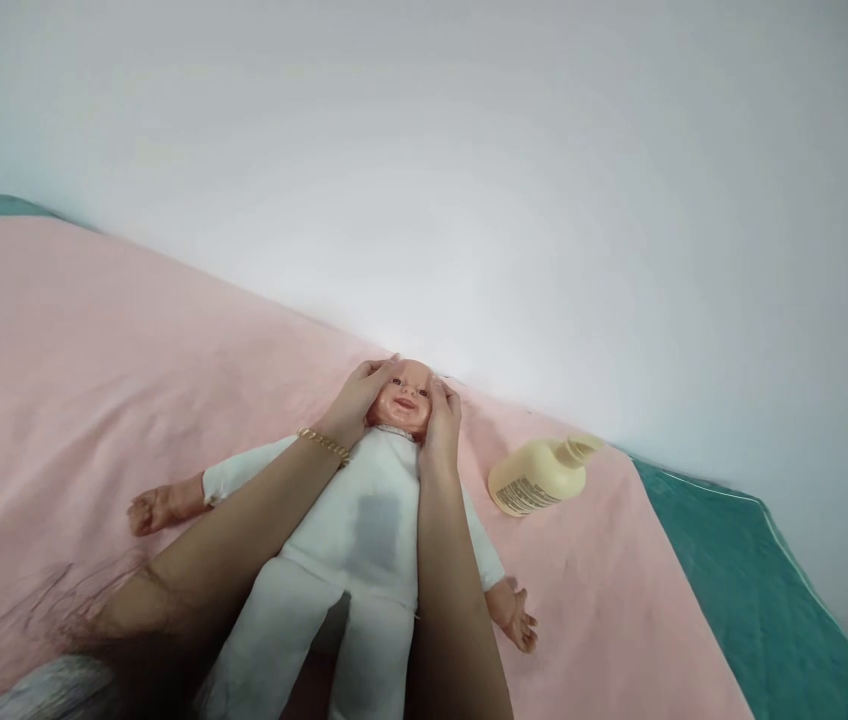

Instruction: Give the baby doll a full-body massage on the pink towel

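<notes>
Doll (386, 480) lies face up on pink cloth (604, 600), crown close to wall (469, 160), legs toward the person
L hand (364, 395) is on one side of the head (407, 400), R hand (444, 415) on the other, fingertips up near the forehead
Grip: head cupped btwn both hands, fingers a bit bent over the curve, neither hand clenched; can't tell how hard they press
Doing this bit well, imo: light, even pressure on both sides, soft pads not nails, fingers clear of the eyes (422, 392), L & R level so the head doesn't roll; prob best w/ forearms' weight off the body
Around: yellow bottle (536, 475) w/ spout top, on the cloth near R hand, not touched, out of the way; can't say if it's a bit tilted
Teal sheet (731, 550) shows past the cloth on R, plus a strip far L
Grey patch (377, 535) on the doll's front, unclear what
In the way: wall leaves little room past the crown; bracelet (323, 445) on L wrist could snag on clothes; loose hair (34, 620) hangs low L, may block the view
</notes>
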{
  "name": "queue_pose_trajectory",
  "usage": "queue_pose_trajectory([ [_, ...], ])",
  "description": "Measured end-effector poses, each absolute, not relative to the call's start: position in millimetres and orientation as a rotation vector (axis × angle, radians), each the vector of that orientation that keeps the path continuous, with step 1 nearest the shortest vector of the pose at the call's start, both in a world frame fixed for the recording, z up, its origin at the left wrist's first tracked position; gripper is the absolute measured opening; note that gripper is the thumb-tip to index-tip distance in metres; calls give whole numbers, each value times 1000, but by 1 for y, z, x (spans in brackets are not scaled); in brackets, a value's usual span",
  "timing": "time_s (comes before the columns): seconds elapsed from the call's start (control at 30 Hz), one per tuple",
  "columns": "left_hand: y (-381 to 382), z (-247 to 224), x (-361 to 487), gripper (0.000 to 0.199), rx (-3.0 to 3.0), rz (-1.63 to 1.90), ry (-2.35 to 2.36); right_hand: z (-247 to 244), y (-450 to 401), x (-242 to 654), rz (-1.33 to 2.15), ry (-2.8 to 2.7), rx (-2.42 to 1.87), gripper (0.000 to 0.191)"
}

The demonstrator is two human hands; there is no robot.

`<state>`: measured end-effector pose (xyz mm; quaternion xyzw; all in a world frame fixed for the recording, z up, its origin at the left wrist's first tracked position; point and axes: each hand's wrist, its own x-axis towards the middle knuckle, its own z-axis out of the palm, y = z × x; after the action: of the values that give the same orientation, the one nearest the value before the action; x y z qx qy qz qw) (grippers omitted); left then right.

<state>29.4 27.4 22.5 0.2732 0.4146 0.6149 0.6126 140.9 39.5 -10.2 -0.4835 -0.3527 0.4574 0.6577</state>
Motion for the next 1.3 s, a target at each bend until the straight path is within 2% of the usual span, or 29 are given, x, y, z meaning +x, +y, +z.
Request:
queue_pose_trajectory([
  [0.1, 25, 25, 30, 41, 658, 1448, 974, -1, 36, 136, 1033, -753, -1152, 52],
  [0.43, 24, 27, 29, 39, 736, 1370, 1135, 9, 30, 134, 1074, -667, -1167, 50],
  [0.67, 27, 29, 31, 21, 677, 1394, 1100, 8, 33, 137, 1118, -575, -1074, 32],
  [0.83, 31, 24, 30, 16, 663, 1378, 1085, 2, 38, 140, 1102, -558, -1073, 28],
  [0.97, 32, 21, 30, 19, 655, 1378, 1040, 4, 37, 138, 1094, -568, -1082, 27],
  [1.17, 27, 25, 30, 41, 713, 1369, 1078, 5, 32, 134, 1079, -671, -1126, 52],
  [1.3, 24, 27, 28, 42, 726, 1327, 1129, 3, 32, 134, 1053, -692, -1167, 48],
])
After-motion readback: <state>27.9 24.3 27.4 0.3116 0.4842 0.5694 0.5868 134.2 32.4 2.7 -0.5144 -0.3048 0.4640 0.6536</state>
